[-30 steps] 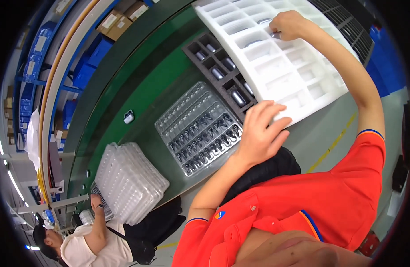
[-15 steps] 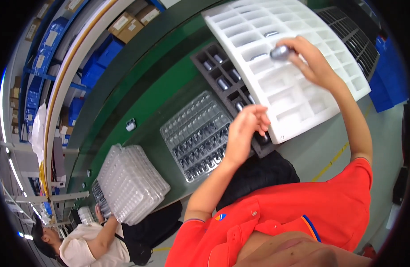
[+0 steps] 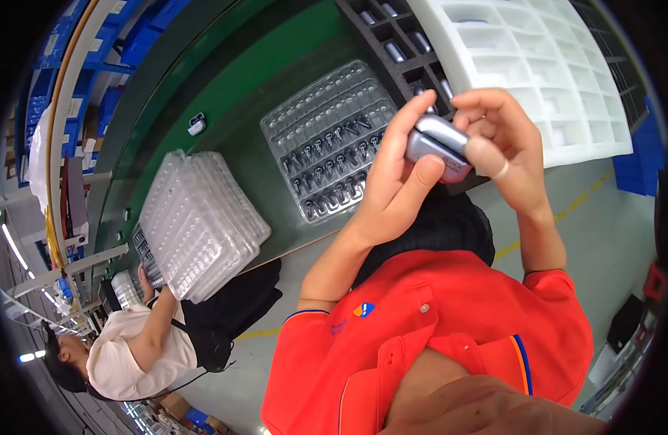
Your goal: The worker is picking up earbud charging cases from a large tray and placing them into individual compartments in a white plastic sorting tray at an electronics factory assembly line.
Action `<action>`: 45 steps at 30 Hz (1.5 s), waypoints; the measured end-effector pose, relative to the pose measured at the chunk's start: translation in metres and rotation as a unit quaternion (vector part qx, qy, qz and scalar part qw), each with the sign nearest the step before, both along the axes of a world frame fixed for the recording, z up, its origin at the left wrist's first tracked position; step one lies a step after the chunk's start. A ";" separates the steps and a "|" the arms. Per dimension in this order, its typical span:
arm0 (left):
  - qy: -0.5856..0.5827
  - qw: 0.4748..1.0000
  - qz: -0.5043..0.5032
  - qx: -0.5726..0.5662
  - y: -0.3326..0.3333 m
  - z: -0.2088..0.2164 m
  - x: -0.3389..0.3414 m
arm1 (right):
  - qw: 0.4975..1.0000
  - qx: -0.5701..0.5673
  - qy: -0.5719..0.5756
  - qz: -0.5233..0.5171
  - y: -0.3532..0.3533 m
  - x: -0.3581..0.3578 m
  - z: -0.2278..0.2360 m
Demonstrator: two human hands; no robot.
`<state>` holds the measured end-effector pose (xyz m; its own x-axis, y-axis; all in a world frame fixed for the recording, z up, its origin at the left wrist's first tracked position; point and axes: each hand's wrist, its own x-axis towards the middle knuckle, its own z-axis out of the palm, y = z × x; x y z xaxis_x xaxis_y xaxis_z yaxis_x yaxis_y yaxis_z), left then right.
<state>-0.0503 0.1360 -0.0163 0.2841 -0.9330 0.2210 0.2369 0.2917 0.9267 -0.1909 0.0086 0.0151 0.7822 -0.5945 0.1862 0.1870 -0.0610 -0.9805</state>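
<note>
A shiny grey-blue earbud case [image 3: 437,148] is held up in front of my chest between both hands, a dark gap showing between its two halves. My left hand [image 3: 392,177] wraps around its left side, thumb on the lower half. My right hand [image 3: 511,148] grips the right end, its fingers bent around the edge. Just beyond them lies a dark foam tray [image 3: 412,64] with similar cases in its pockets. Left of my hands, a clear plastic tray [image 3: 303,109] holds rows of dark stemmed earbuds [image 3: 325,172].
A white foam tray [image 3: 437,32] with many compartments stands at the far right, near a blue bin [image 3: 635,170]. On the green table [image 3: 225,80] are another small case [image 3: 196,125] and a stack of clear trays [image 3: 203,217]. A co-worker [image 3: 142,348] reaches there at left.
My right hand has brought the case from above the white foam tray to my left hand, and both now grip it. The view has shifted, so the trays appear higher.
</note>
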 end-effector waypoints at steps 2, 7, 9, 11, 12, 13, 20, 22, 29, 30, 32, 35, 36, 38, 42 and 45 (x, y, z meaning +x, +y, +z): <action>-0.043 0.997 0.055 -0.041 0.009 -0.003 0.003 | 1.000 0.006 -0.012 -0.017 0.005 0.012 -0.008; -0.226 0.947 0.217 -0.067 0.032 -0.022 0.024 | 0.916 -0.366 -0.087 -0.137 0.021 0.040 -0.008; -0.308 0.910 0.268 -0.074 0.039 -0.025 0.027 | 0.906 -0.418 -0.021 -0.062 0.035 0.046 -0.002; -0.370 0.885 0.277 -0.060 0.054 -0.025 0.025 | 0.939 -0.343 0.033 -0.021 0.051 0.053 -0.014; -0.387 0.875 0.286 -0.062 0.061 -0.033 0.024 | 0.943 -0.332 0.033 0.008 0.055 0.052 -0.021; -0.392 0.877 0.276 -0.037 0.074 -0.043 0.023 | 0.946 -0.319 0.034 0.039 0.059 0.049 -0.029; -0.352 0.886 0.273 0.130 0.091 -0.064 0.054 | 0.942 -0.304 0.105 -0.092 0.049 0.061 -0.075; -0.200 0.898 0.387 0.066 0.058 -0.072 0.096 | 0.850 -0.493 0.138 -0.123 0.023 0.086 -0.076; -0.319 0.801 0.465 0.199 -0.072 -0.120 0.271 | 0.716 -0.647 0.260 -0.033 -0.023 0.122 -0.095; -0.336 0.787 0.464 0.230 -0.076 -0.132 0.290 | 0.704 -0.658 0.266 -0.027 -0.022 0.125 -0.101; -0.324 0.785 0.444 0.287 -0.074 -0.158 0.326 | 0.697 -0.665 0.267 -0.023 -0.016 0.128 -0.102; -0.332 0.768 0.427 0.343 -0.057 -0.175 0.359 | 0.688 -0.681 0.249 -0.040 -0.011 0.132 -0.109; -0.323 0.769 0.423 0.353 -0.050 -0.173 0.369 | 0.689 -0.680 0.247 -0.044 -0.009 0.135 -0.109; -0.318 0.781 0.367 0.392 -0.053 -0.160 0.363 | 0.672 -0.694 0.253 -0.052 -0.010 0.132 -0.110; -0.412 0.700 0.436 0.387 -0.050 -0.140 0.334 | 0.669 -0.693 0.260 -0.068 -0.010 0.133 -0.113; -0.459 0.663 0.507 0.305 -0.048 -0.130 0.326 | 0.653 -0.704 0.272 -0.064 -0.001 0.137 -0.109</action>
<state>0.2762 0.0875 -0.1466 0.8409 -0.3595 0.4045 -0.5388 -0.6258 0.5640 -0.0542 0.0071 -0.0935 0.9209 -0.2005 0.3343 -0.2604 -0.9546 0.1449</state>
